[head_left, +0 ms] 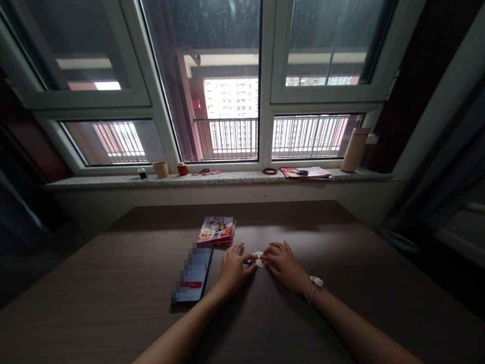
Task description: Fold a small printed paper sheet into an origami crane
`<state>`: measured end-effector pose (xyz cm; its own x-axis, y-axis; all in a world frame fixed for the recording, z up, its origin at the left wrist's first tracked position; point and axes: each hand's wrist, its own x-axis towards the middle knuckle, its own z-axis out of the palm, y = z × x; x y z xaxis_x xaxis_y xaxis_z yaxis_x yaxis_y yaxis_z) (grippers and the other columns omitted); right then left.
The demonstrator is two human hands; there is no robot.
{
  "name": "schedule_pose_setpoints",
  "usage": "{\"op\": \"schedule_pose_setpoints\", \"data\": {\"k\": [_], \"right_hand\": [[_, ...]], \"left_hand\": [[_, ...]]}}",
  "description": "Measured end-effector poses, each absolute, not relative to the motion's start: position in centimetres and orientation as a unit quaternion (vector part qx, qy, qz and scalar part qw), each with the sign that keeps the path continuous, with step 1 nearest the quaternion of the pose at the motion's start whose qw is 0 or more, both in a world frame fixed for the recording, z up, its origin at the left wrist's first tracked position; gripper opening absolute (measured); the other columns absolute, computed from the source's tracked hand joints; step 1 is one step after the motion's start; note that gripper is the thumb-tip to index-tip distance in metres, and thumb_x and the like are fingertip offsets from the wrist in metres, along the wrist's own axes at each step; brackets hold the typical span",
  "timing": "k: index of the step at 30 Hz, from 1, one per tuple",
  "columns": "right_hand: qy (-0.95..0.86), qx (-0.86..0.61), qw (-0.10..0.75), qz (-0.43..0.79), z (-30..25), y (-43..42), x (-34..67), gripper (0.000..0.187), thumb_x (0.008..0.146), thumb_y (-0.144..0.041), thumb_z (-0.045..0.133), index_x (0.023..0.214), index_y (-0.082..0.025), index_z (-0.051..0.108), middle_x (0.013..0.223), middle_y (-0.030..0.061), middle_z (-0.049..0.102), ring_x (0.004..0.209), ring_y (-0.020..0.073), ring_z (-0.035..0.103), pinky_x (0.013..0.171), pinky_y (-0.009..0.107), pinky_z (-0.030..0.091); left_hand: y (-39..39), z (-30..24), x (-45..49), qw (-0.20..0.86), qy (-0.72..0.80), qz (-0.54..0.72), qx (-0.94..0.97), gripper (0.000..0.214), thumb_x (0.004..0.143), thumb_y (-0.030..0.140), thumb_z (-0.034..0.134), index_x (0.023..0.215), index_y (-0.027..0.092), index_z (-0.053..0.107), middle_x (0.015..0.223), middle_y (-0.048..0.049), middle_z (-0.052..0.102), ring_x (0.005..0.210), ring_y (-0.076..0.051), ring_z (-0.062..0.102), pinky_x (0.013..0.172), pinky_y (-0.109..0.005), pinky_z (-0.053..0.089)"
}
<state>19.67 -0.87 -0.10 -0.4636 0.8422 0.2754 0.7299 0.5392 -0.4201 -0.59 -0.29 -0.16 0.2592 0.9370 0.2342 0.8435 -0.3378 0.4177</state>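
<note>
A small piece of folded paper (258, 260), white with coloured print, lies on the table between my two hands. My left hand (237, 265) has its thumb and index finger at the paper's left edge, with the other fingers resting curved on the table. From the other side, my right hand (283, 264) holds the paper's right edge with its thumb and index finger. Fingertips cover parts of the paper, so its full fold is hidden. A bracelet (316, 281) circles my right wrist.
Left of my left hand lies a phone (197, 275), with a stack of printed leaflets (217, 229) behind it. Along the windowsill (235, 178) stand a paper cup (161, 170), a red spool (182, 169), a beaded bracelet (270, 171), scissors (302, 173) on papers, and a tan bottle (354, 150).
</note>
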Motion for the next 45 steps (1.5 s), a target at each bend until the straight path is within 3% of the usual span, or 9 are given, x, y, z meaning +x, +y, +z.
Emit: {"op": "schedule_pose_setpoints", "data": {"k": [19, 26, 34, 45], "right_hand": [[-0.853, -0.454, 0.235, 0.104, -0.3, -0.9, 19.4, 0.030, 0.091, -0.024, 0.051, 0.114, -0.037, 0.063, 0.110, -0.0003, 0.064, 0.124, 0.0218, 0.043, 0.113, 0.059, 0.010], [-0.849, -0.452, 0.258, 0.085, -0.2, -1.1, 19.2, 0.019, 0.088, -0.034, 0.058, 0.104, -0.033, 0.067, 0.103, -0.0001, 0.067, 0.123, 0.0217, 0.046, 0.114, 0.058, 0.007], [-0.843, -0.451, 0.286, 0.058, -1.0, -0.7, 18.7, 0.016, 0.089, -0.030, 0.056, 0.095, -0.030, 0.071, 0.093, 0.0007, 0.068, 0.117, 0.0209, 0.052, 0.114, 0.058, 0.008], [-0.829, -0.480, 0.272, 0.095, -1.1, -0.5, 18.5, 0.011, 0.084, -0.029, 0.062, 0.085, -0.028, 0.073, 0.098, 0.0020, 0.066, 0.129, 0.0258, 0.042, 0.113, 0.060, 0.004]], "left_hand": [[-0.3, 0.1, -0.4, 0.124, 0.562, 0.255, 0.777, 0.014, 0.075, 0.025, 0.071, 0.088, 0.029, 0.076, 0.128, -0.0089, 0.055, 0.125, -0.028, 0.047, 0.106, -0.049, 0.033], [-0.1, -0.1, -0.5, 0.116, 0.566, 0.253, 0.776, 0.011, 0.078, 0.030, 0.069, 0.087, 0.027, 0.076, 0.129, -0.0097, 0.055, 0.124, -0.028, 0.047, 0.107, -0.048, 0.033], [-0.1, -0.1, -0.5, 0.116, 0.571, 0.244, 0.776, 0.012, 0.080, 0.033, 0.067, 0.085, 0.027, 0.076, 0.130, -0.0098, 0.055, 0.125, -0.027, 0.047, 0.107, -0.049, 0.032], [-0.1, -0.1, -0.4, 0.112, 0.572, 0.249, 0.773, 0.012, 0.079, 0.034, 0.067, 0.083, 0.026, 0.076, 0.131, -0.0091, 0.055, 0.124, -0.027, 0.048, 0.107, -0.049, 0.031]]}}
